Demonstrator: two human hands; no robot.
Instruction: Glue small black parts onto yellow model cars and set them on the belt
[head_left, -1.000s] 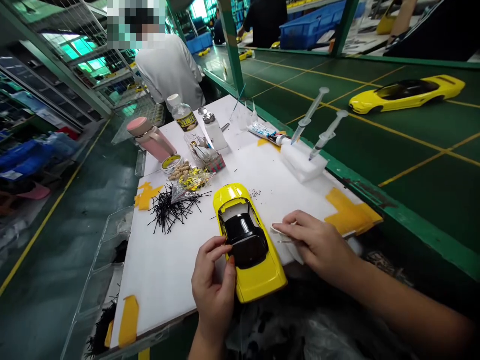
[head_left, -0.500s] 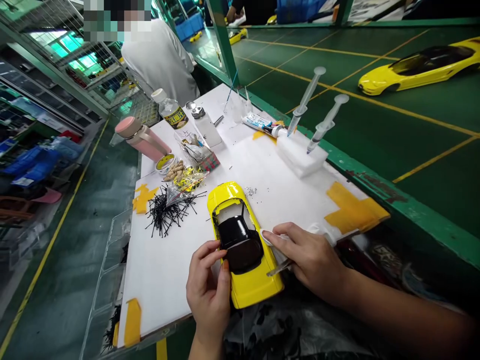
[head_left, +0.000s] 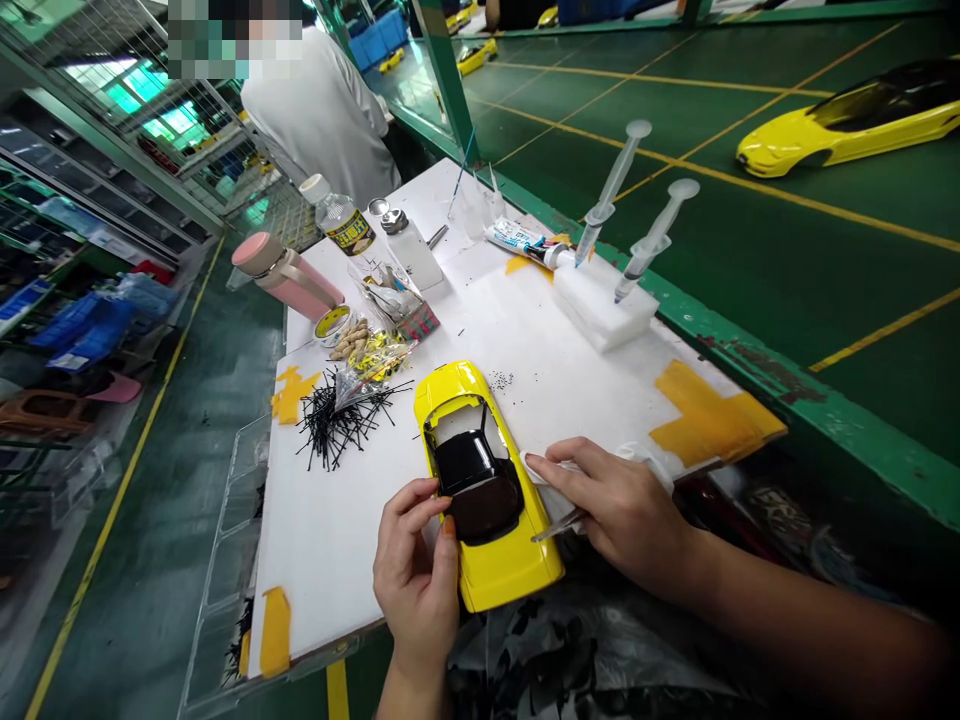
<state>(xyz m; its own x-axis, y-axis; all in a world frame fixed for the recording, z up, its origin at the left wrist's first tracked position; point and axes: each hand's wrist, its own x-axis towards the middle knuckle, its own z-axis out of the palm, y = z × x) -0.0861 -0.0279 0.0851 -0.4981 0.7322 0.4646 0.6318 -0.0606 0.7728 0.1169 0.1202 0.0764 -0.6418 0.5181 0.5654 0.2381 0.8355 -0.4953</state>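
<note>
A yellow model car body (head_left: 501, 578) with a black roof lies at the table's near edge, tilted slightly in the view. My left hand (head_left: 417, 560) grips its left side, fingertips and thumb at the edge of the dark rear window. At the other side, my right hand (head_left: 607, 500) is closed around a white wipe (head_left: 544, 468), whose end touches the body beside the roof. The same hand holds a slim metal tool (head_left: 559, 524), perhaps tweezers, its tip over the car's rear deck. The rest of the tool is hidden by my fingers.
Black thin sticks (head_left: 334, 425) are heaped at left, by bags of small yellow parts (head_left: 384, 358). Behind stand a pink flask (head_left: 289, 275), a labelled bottle (head_left: 349, 225) and a pump bottle (head_left: 411, 250). Two syringes (head_left: 652, 245) stick in white foam (head_left: 604, 310). A person (head_left: 319, 110) sits ahead.
The camera view has shifted slightly. Both hands keep their hold, and the car body, wipe and metal tool stay almost where they were.
</note>
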